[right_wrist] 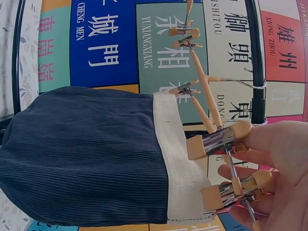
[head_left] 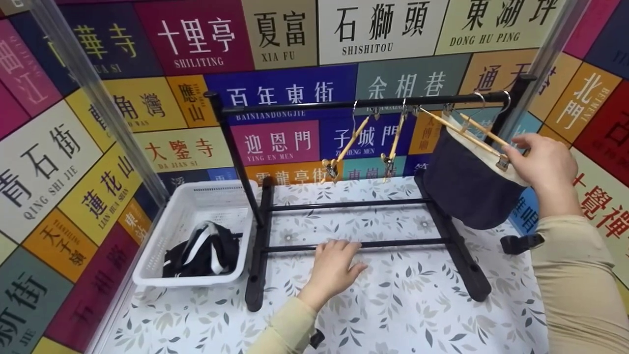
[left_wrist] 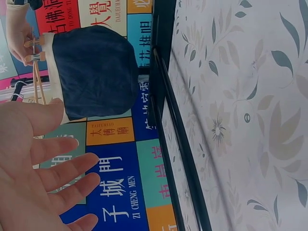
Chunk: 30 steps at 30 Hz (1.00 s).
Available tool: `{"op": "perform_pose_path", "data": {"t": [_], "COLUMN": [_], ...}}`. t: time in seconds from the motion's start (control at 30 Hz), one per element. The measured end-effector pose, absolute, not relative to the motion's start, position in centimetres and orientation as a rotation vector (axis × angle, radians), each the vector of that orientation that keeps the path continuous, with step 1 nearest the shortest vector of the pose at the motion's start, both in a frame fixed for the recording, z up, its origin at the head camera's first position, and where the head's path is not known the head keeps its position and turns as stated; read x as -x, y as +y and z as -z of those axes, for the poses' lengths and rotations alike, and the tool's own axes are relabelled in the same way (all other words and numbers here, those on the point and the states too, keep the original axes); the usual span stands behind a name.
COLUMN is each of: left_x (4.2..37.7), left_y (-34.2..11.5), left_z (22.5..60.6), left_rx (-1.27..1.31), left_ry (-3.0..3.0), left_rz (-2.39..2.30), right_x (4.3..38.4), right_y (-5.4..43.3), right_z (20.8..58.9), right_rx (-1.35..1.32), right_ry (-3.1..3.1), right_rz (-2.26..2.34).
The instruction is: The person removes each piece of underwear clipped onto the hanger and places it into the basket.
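Observation:
In the head view my right hand (head_left: 543,160) is at the near ends of two wooden clip hangers (head_left: 476,135) on the rack's right. Its thumb and fingers grip a hanger's end by the metal clips (right_wrist: 219,142). From the clips hangs a navy ribbed cloth piece (right_wrist: 91,159), pouch-shaped, with a cream band (right_wrist: 180,163) along its top edge. My left hand (head_left: 336,265), fingers spread and holding nothing, is over the lower bars (head_left: 295,248) of the black rack. The left wrist view shows its palm and loosely extended fingers.
Two more clip hangers (head_left: 351,142) hang mid-rail from the black rack (head_left: 304,108). A white basket (head_left: 147,250) with dark cloth (head_left: 206,250) inside stands left of the rack. Sign-printed walls close in the leaf-patterned tabletop (head_left: 393,305).

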State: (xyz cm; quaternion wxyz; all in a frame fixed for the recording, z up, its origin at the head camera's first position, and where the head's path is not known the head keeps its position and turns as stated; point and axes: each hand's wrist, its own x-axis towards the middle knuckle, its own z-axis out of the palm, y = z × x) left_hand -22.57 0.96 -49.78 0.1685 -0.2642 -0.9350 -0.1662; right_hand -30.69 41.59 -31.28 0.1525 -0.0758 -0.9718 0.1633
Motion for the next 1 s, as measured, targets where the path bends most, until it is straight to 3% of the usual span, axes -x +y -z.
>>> {"op": "perform_pose_path", "data": {"t": [1.0], "left_x": [22.3], "left_y": [1.4], "left_z": [50.5], "left_rx": [0.733], "left_ry": [-2.702], "left_rz": [0.502], "right_x": [31.7], "right_y": [40.5], "right_z": [30.8], "right_rx": [0.308], "right_ry": [-2.880], "right_rz": [-0.546]}}
